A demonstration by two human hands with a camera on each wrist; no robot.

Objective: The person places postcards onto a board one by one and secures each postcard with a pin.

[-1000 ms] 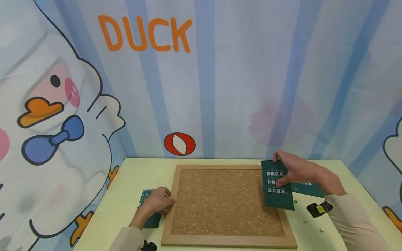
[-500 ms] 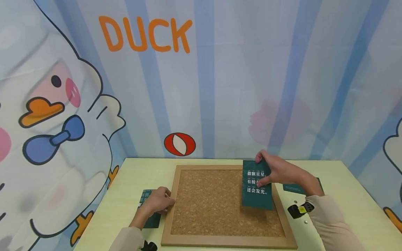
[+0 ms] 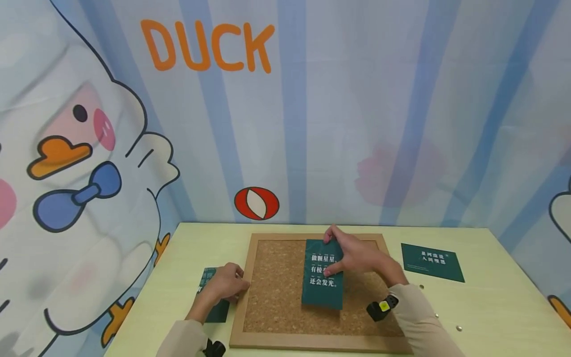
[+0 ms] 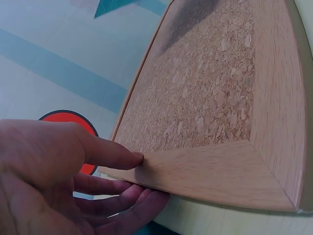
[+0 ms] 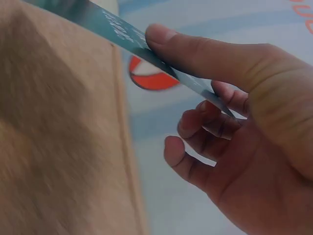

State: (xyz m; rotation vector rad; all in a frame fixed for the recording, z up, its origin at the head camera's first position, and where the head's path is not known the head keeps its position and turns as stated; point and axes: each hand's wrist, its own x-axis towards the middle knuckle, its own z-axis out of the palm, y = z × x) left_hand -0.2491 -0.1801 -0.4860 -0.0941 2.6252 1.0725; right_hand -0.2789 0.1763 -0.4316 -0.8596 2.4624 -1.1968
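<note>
My right hand (image 3: 357,253) holds a dark green card (image 3: 322,297) with white Chinese writing above the middle of the cork board (image 3: 272,297). In the right wrist view, the thumb lies on the card's printed face, with fingers behind it and the card's shadow on the cork. At the board's left side, my left hand (image 3: 225,285) grips the wooden frame (image 4: 195,174). Its thumb presses the frame's top, and the other fingers sit at the outer edge. A second green card (image 3: 218,313) lies partly hidden under the left hand.
Another green card (image 3: 432,262) lies on the pale yellow table (image 3: 490,297), right of the board. Small metallic studs, one of them a shiny stud (image 3: 459,328), are scattered near the right forearm. A printed duck curtain (image 3: 330,124) hangs behind the table.
My right hand has carried the card leftward from the board's right edge to above its middle, uncovering the card on the right. The left hand stays at the frame.
</note>
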